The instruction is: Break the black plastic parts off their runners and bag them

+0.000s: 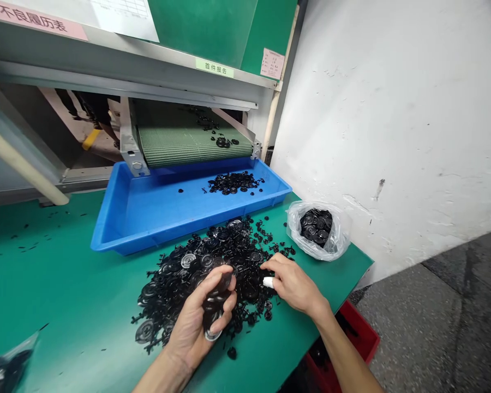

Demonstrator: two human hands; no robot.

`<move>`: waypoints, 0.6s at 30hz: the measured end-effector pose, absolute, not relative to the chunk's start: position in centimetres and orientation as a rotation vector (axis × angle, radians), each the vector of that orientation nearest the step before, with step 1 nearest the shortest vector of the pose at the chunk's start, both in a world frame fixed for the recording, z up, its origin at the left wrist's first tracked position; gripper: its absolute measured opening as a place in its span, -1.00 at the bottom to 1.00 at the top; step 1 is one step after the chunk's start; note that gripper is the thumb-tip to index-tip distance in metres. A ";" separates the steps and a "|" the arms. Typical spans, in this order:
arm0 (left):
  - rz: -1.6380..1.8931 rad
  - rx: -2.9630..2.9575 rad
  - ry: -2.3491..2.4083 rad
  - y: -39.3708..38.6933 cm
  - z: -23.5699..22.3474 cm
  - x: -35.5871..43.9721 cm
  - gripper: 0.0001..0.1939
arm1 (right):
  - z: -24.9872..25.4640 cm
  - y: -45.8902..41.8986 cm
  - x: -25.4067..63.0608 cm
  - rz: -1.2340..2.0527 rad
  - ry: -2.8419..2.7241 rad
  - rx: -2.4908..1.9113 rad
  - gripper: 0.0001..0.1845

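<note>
Black plastic discs (187, 260) pile on the green counter (65, 273) as my left hand (194, 327) closes round a stack (216, 297) to keep it together, my right hand (297, 286) resting open-fingered on the heap.

A heap of plastic discs (175, 278) lies on a workbench (45, 262), just in front of a tray (147, 224) under the end of a conveyor belt (180, 144). A plastic bag (335, 229) sits right of the tray.
</note>
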State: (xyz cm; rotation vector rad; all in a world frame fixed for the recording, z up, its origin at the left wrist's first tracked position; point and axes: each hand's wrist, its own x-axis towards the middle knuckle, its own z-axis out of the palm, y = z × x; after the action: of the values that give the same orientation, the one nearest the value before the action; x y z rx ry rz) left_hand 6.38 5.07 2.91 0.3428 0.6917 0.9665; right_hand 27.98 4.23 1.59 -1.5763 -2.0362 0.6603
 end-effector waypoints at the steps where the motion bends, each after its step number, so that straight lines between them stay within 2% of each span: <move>1: 0.974 0.325 0.699 5.0 3.1 6.4 -0.88 | 1.4 4.3 27.9 0.661 -2.014 -1.574 -0.56; 6: 0.990 0.306 0.758 4.7 3.7 6.6 -0.91 | 1.3 4.5 28.2 0.729 -1.845 -1.531 -0.77; 11: 0.998 0.323 0.771 4.5 3.7 6.7 -0.81 | 1.4 4.8 28.3 0.877 -1.558 -1.476 -0.90; 16: 0.964 0.373 0.644 4.4 3.4 6.8 -0.95 | 0.6 4.5 27.3 1.080 -1.231 -1.387 -0.77; 18: 0.920 0.386 0.619 4.2 3.4 7.0 -0.92 | 0.6 4.1 26.5 1.110 -1.176 -1.378 -0.71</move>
State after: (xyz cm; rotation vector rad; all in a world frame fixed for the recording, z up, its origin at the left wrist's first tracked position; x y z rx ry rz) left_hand 6.98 4.24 3.41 0.3856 0.6185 0.9197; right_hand 26.53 4.13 0.62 -1.3784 -1.1758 1.1100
